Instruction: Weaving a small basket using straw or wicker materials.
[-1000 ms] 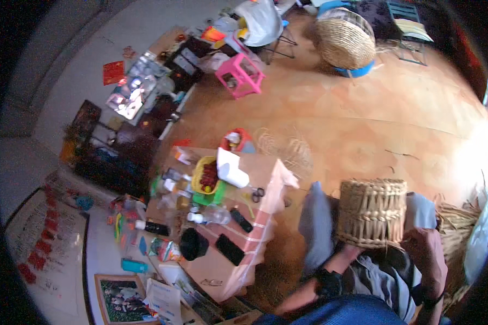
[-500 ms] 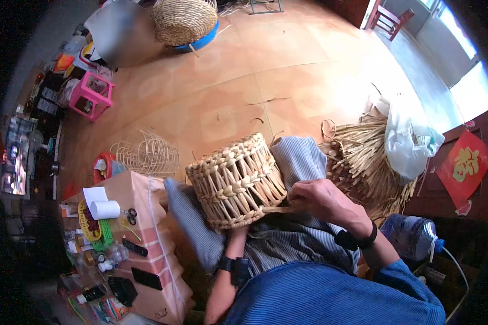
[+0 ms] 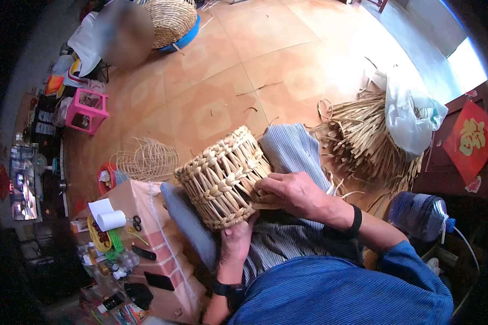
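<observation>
Both hands, left hand (image 3: 237, 238) and right hand (image 3: 290, 192), grip a pale woven straw basket (image 3: 222, 179) on the lap, beside a cluttered cardboard surface (image 3: 162, 233); loose straw bundle (image 3: 363, 141) lies on the orange tiled floor (image 3: 228, 81).

A single head-worn fisheye view looks steeply down, close over the lap (edges bending outward).

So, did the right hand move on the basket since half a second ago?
Cannot tell: the right hand rests on the basket rim as before; the head camera itself moved.
</observation>
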